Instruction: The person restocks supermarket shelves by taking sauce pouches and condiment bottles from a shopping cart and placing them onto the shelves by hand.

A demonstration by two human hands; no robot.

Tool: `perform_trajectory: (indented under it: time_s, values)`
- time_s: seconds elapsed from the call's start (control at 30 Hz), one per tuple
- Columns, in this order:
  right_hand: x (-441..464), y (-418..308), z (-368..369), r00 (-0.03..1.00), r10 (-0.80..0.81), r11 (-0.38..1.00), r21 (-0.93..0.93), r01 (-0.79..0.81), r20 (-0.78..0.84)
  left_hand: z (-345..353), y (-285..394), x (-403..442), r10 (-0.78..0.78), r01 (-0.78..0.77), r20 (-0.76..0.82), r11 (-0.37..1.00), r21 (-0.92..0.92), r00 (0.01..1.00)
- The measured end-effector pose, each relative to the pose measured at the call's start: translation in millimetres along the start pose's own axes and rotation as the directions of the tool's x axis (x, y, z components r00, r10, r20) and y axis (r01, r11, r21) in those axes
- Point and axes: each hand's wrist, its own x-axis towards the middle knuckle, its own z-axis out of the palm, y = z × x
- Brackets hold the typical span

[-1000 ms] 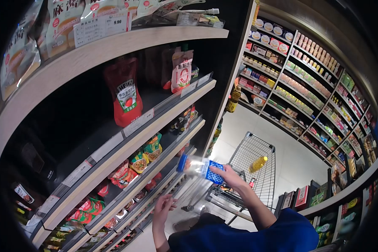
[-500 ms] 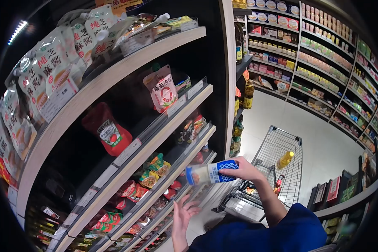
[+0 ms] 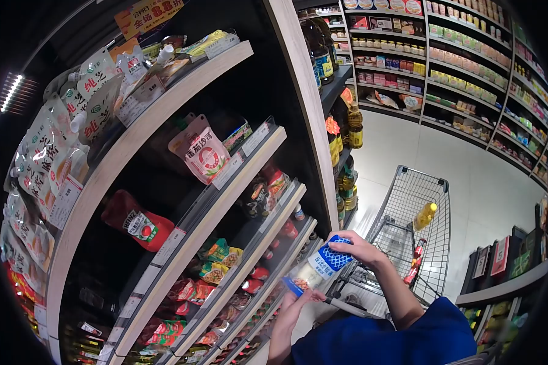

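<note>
A blue-and-white salad dressing packet (image 3: 320, 267) with a lattice pattern and Chinese lettering is held tilted in front of the shelves. My right hand (image 3: 358, 248) grips its upper blue end, thumb across the front. At the lower end, my left hand (image 3: 303, 299) is closed around the edge, its fingers partly hidden behind the packet. Beyond my right forearm stands a wire shopping cart (image 3: 447, 207), holding a yellow oil bottle (image 3: 425, 216) and a red-labelled bottle (image 3: 415, 261).
Shelving on the left carries sesame paste pouches (image 3: 49, 155), a red Heinz ketchup pouch (image 3: 139, 222), a pink-white tomato sauce pouch (image 3: 202, 151) and several seasoning packets (image 3: 218, 261). Oil bottles (image 3: 355, 126) stand at the shelf end. Stocked shelves (image 3: 463, 79) line the back.
My left hand has risen to the packet and closed on its lower end. The packet has turned from nearly level to a steeper tilt. The view has shifted slightly.
</note>
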Motion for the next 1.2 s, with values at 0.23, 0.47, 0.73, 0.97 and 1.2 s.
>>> perform_trajectory:
  time_s: [0.23, 0.47, 0.73, 0.97, 1.2]
  values:
    - [9, -13, 1, 0.992, -0.03, 0.982, -0.18, 0.052, 0.126, 15, 23, -12, 0.032, -0.035, -0.033, 0.993, -0.11, 0.999]
    - [28, -10, 19, 0.989, -0.063, 0.976, 0.2, 0.089, -0.133, 6, 17, 3, 0.219, -0.214, -0.253, 0.976, 0.045, 0.942]
    - [18, 23, 80, 0.994, 0.015, 0.995, -0.102, -0.003, 0.109, 13, 24, 15, 0.623, -0.203, -0.4, 0.674, 0.71, 0.672]
    - [42, -12, 71, 0.994, -0.087, 0.995, -0.047, 0.09, 0.059, 23, 40, 16, 0.602, -0.275, -0.337, 0.699, 0.66, 0.724]
    - [126, -133, 57, 0.773, -0.58, 0.813, -0.12, 0.57, -0.259, 13, 21, 9, 0.33, -0.111, -0.2, 0.724, 0.681, 0.923]
